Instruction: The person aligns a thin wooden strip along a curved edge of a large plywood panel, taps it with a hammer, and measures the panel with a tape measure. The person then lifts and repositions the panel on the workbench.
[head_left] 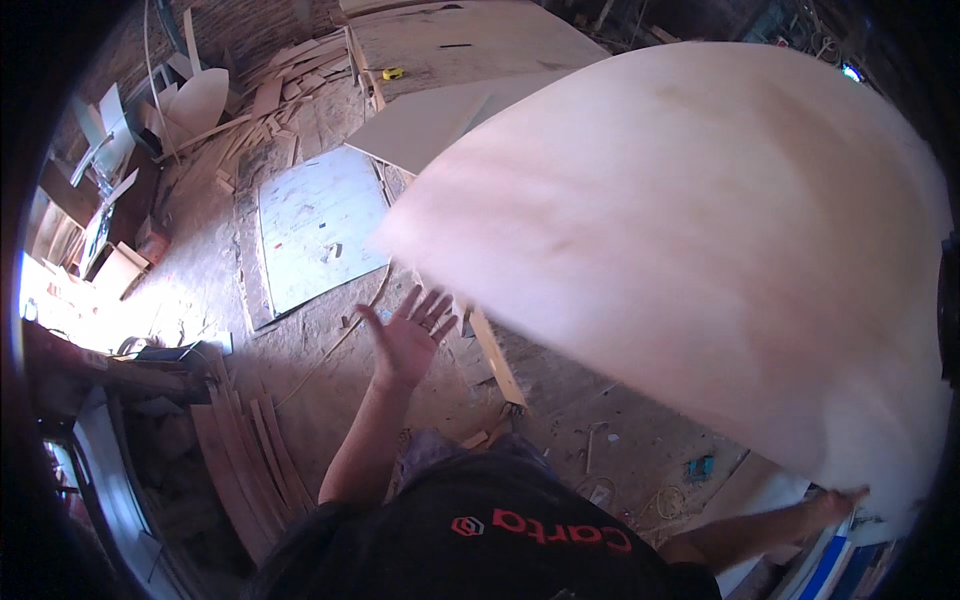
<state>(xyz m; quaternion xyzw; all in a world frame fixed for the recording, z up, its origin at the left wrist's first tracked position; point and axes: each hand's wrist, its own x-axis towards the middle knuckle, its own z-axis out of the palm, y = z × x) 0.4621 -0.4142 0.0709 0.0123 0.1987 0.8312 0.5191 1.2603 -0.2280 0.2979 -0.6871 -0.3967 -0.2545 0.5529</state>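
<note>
At frame right: a large pale plywood sheet was blurred and tilted above the floor.
Right hand: gripped the sheet's lower right edge, apparently closed on it.
Left hand: open, fingers spread, palm up, just beside the sheet's lower left edge, holding nothing.
Upper left: a white panel lay on the dusty floor.

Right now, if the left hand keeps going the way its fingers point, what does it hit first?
Probably the lower edge of the large pale sheet. The left hand is open, fingers up-right towards it; the sheet is motion-blurred and depth is unclear.
</note>
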